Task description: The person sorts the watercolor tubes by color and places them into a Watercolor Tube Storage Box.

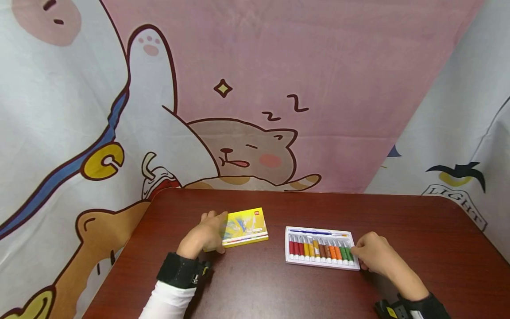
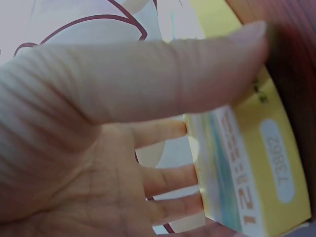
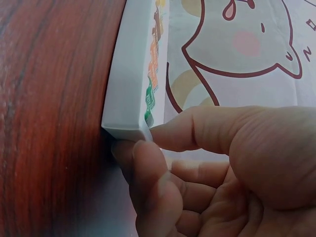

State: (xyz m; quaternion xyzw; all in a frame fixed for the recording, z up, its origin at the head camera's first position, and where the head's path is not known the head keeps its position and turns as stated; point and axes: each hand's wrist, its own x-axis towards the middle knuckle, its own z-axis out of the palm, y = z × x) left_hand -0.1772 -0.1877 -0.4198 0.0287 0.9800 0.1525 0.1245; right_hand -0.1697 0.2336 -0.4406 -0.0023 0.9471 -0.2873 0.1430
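Note:
My left hand (image 1: 205,232) grips the left end of a yellow cardboard paint box (image 1: 247,223). In the left wrist view its thumb lies across the long side of the box (image 2: 276,163), printed with a 12, while the fingertips meet the opposite side. To the right, a white plastic tray (image 1: 318,265) holds a row of paint tubes (image 1: 316,250) running from red through yellow, brown and orange to green. Behind the tubes lies a thin blue paintbrush (image 1: 311,231). My right hand (image 1: 374,252) pinches the tray's right end between thumb and curled fingers, at a corner (image 3: 126,129).
Both things are on a dark reddish-brown wooden table (image 1: 255,288) with rounded far corners. Behind its far edge hangs a cartoon-printed cloth (image 1: 338,66), with another pale printed cloth (image 1: 438,133) at the right. A bare strip of tabletop separates box and tray.

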